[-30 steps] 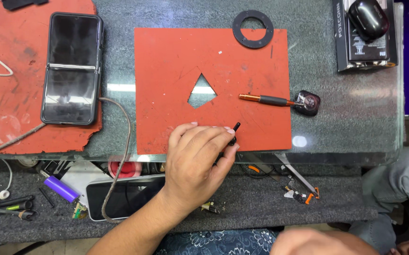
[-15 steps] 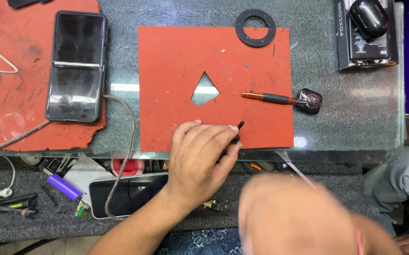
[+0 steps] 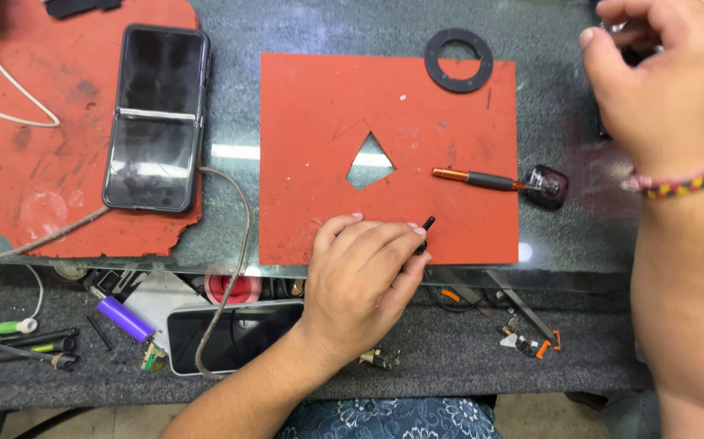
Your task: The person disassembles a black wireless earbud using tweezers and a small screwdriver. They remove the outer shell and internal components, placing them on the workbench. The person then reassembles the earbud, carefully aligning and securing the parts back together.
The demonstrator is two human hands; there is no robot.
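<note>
Left hand: closed around small black stick-shaped tool, on square red rubber mat.
Right hand: fingers curled at dark box; grip cannot be told.

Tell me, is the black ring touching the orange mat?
Touching. In the head view the black ring lies across the top edge of the orange mat, its lower half resting on the mat with no gap showing.

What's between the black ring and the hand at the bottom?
In the head view, only red mat lies between the black ring and the left hand.
</note>
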